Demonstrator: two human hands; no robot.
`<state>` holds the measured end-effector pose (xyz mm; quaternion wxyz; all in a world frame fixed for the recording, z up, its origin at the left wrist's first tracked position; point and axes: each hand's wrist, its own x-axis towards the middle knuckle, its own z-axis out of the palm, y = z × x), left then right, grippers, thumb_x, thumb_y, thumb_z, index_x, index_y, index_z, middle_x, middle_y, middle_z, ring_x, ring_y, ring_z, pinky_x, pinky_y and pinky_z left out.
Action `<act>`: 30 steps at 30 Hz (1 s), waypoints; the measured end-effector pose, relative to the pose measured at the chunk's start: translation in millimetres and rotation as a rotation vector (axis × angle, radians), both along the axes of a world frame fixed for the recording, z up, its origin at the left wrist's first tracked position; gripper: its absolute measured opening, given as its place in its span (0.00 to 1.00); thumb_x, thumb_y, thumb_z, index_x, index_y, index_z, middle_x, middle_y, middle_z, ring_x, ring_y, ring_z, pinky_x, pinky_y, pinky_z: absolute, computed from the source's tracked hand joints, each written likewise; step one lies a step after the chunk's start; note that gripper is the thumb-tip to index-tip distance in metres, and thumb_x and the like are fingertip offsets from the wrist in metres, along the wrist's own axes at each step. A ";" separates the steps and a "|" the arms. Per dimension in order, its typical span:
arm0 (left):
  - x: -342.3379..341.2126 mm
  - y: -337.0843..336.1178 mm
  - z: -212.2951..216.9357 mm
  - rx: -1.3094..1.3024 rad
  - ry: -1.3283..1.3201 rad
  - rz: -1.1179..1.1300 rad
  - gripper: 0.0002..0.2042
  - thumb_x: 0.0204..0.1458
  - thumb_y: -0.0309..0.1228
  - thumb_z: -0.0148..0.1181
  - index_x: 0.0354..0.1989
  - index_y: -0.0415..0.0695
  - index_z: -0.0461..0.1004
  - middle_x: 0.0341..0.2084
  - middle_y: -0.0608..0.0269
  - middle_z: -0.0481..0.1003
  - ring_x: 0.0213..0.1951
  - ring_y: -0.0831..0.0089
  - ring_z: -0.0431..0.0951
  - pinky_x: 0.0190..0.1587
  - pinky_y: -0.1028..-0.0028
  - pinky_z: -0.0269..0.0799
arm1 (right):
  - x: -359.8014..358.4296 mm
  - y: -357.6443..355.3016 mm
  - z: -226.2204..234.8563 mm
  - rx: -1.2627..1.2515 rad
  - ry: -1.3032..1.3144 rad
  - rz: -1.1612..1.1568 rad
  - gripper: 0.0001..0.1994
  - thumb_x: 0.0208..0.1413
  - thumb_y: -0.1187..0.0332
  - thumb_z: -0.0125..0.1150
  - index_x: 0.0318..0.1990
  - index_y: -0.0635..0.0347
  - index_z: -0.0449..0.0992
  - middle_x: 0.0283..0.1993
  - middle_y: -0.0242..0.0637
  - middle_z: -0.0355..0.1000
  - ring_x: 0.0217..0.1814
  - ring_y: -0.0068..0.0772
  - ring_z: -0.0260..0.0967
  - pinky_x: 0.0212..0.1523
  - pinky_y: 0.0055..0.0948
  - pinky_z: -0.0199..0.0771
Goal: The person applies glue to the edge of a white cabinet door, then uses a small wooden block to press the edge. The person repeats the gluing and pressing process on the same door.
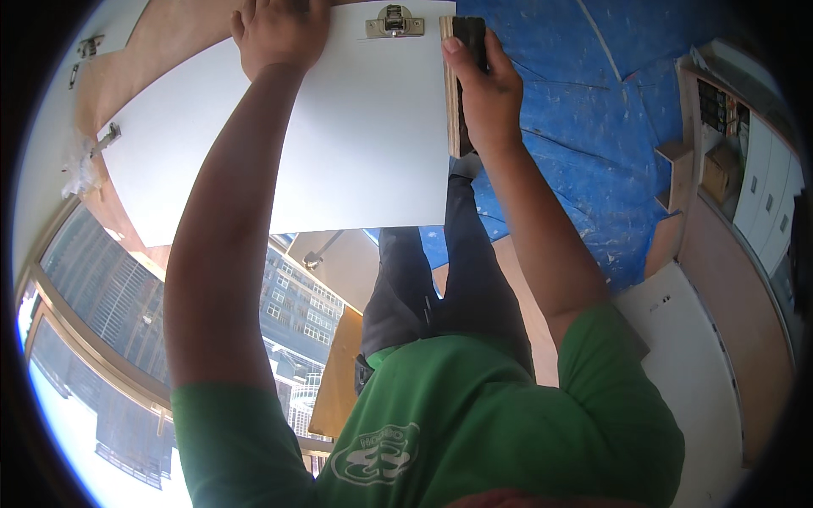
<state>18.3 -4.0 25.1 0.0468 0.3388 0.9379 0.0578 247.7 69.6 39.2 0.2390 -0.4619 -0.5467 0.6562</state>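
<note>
A large white cabinet door panel [364,135] lies in front of me, with a metal hinge [395,23] fixed near its far right edge. My left hand [284,34] rests on the panel's far part, palm down. Its fingers are partly cut off by the top of the view; those that show are apart. My right hand [494,97] is closed around a long plywood block [452,118] with a dark side, held upright along the panel's right edge. Thumb and fingers wrap over the block's upper part. Whether the block presses on the edge, I cannot tell.
Blue sheeting [584,127] with pale specks covers the floor to the right. Another hinge [110,135] sits at the panel's left corner. Windows [118,288] line the left side. White drawers [762,178] and a leaning white board [690,356] stand at the right.
</note>
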 end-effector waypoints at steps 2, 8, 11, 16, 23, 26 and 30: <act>-3.1 -1.3 1.8 -0.014 -0.007 0.013 0.32 0.66 0.51 0.45 0.75 0.47 0.55 0.76 0.57 0.52 0.76 0.62 0.49 0.78 0.57 0.38 | 56.5 -64.7 0.1 -0.084 -0.089 0.004 0.19 0.61 0.60 0.68 0.54 0.59 0.74 0.38 0.29 0.75 0.39 0.20 0.71 0.42 0.25 0.73; -1.6 -4.7 1.4 0.017 0.039 0.002 0.32 0.65 0.50 0.46 0.74 0.46 0.56 0.75 0.57 0.53 0.76 0.61 0.49 0.77 0.58 0.39 | 104.6 -122.8 8.1 -0.030 -0.104 0.053 0.24 0.60 0.65 0.68 0.61 0.66 0.69 0.47 0.35 0.74 0.48 0.24 0.73 0.50 0.26 0.73; -2.0 -0.1 3.8 0.019 0.022 0.002 0.32 0.65 0.49 0.47 0.73 0.46 0.57 0.74 0.55 0.55 0.76 0.60 0.50 0.77 0.57 0.41 | 26.5 -35.7 2.7 -0.073 0.041 -0.001 0.17 0.61 0.61 0.69 0.52 0.60 0.75 0.37 0.27 0.75 0.38 0.18 0.71 0.41 0.22 0.72; -3.9 -3.0 -5.3 0.075 0.036 -0.001 0.33 0.64 0.50 0.49 0.73 0.45 0.57 0.74 0.54 0.55 0.75 0.60 0.51 0.76 0.58 0.42 | 25.3 -34.9 -1.8 0.001 0.092 0.025 0.15 0.61 0.61 0.68 0.49 0.59 0.75 0.35 0.26 0.74 0.36 0.16 0.69 0.39 0.21 0.71; -5.7 -5.8 -13.2 0.105 0.072 -0.007 0.33 0.64 0.51 0.47 0.73 0.45 0.57 0.74 0.52 0.55 0.75 0.59 0.53 0.76 0.58 0.43 | 126.7 -152.7 13.3 -0.042 -0.140 -0.021 0.24 0.61 0.67 0.67 0.60 0.67 0.69 0.44 0.34 0.74 0.45 0.24 0.72 0.47 0.27 0.73; -10.6 -9.7 -8.1 0.084 0.115 -0.017 0.33 0.64 0.50 0.48 0.73 0.45 0.56 0.73 0.51 0.56 0.74 0.57 0.54 0.76 0.58 0.45 | 67.5 -86.3 12.9 -0.111 -0.083 -0.034 0.17 0.63 0.63 0.66 0.54 0.60 0.73 0.37 0.29 0.74 0.38 0.19 0.70 0.41 0.24 0.72; -1.5 0.5 -14.9 0.140 0.030 -0.013 0.33 0.64 0.49 0.50 0.73 0.45 0.56 0.73 0.51 0.56 0.73 0.54 0.55 0.76 0.59 0.47 | 71.3 -73.6 -2.2 0.005 -0.056 0.002 0.15 0.62 0.64 0.66 0.52 0.59 0.72 0.35 0.28 0.72 0.36 0.18 0.68 0.39 0.23 0.70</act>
